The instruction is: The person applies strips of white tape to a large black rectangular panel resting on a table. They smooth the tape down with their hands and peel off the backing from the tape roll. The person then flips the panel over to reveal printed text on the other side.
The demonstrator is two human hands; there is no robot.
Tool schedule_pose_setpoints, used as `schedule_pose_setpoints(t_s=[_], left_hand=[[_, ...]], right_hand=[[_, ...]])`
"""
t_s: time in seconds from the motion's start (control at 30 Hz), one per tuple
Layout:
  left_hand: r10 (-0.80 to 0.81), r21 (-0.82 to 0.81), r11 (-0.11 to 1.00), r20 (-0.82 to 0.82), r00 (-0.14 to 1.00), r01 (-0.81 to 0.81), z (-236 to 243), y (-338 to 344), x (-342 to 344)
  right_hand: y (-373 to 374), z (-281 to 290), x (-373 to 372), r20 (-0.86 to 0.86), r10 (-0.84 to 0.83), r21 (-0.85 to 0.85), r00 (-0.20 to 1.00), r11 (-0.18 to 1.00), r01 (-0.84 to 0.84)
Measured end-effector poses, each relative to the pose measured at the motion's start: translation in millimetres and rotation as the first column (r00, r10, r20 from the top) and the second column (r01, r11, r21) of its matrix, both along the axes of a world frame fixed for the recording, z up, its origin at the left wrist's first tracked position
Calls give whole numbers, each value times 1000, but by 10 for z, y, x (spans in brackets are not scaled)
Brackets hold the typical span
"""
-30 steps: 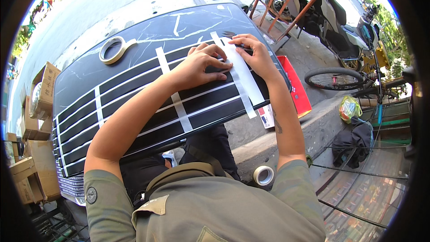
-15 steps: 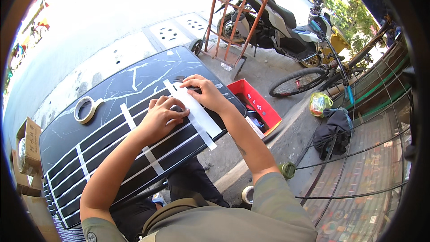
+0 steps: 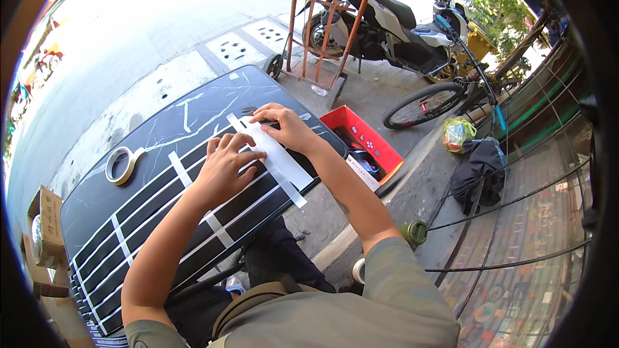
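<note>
A white paper strip (image 3: 281, 157) lies slantwise across the dark, marble-patterned table (image 3: 213, 100), over the right part of a row of black strips (image 3: 151, 203) with white lines between them. My left hand (image 3: 225, 166) is open, thumb apart from the fingers, its index fingertip touching the paper's left edge. At the paper's far end my right hand (image 3: 287, 130) rests with bent, spread fingers on it. Narrow pale tape pieces (image 3: 219, 229) cross the black strips. A roll of masking tape (image 3: 122, 166) lies on the table's left, its end loose. Dark slim tools (image 3: 247, 111) lie just beyond my right hand, partly hidden.
A red box (image 3: 371, 138) with small things in it stands right of the table. Beyond are a rust-coloured metal rack (image 3: 332, 26), a scooter (image 3: 380, 19) and a bicycle (image 3: 429, 106). Cardboard boxes (image 3: 48, 219) stand at left, a green-lidded container (image 3: 414, 232) near my right elbow.
My left thumb has moved away from the index finger, and that hand has opened on the paper's edge. My right hand stays at the far end. The whole view has shifted slightly.
</note>
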State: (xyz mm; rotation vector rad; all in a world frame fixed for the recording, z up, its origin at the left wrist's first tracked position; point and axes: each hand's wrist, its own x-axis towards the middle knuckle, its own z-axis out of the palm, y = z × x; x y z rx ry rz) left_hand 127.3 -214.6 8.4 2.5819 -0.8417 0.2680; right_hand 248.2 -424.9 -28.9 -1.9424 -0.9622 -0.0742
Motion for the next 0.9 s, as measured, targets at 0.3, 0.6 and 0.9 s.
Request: schedule_pose_setpoints(t_s=[0.3, 0.6, 0.9], left_hand=[[-12, -82, 997, -54, 998, 7, -175, 70, -20], [66, -70, 995, -119, 991, -75, -254, 15, -56], [36, -120, 991, -133, 990, -52, -271, 24, -61]], right_hand=[[-5, 28, 25, -5, 12, -39, 1000, 999, -12], [-15, 45, 21, 29, 2, -76, 1000, 997, 0], [-28, 58, 12, 33, 13, -85, 999, 996, -10]])
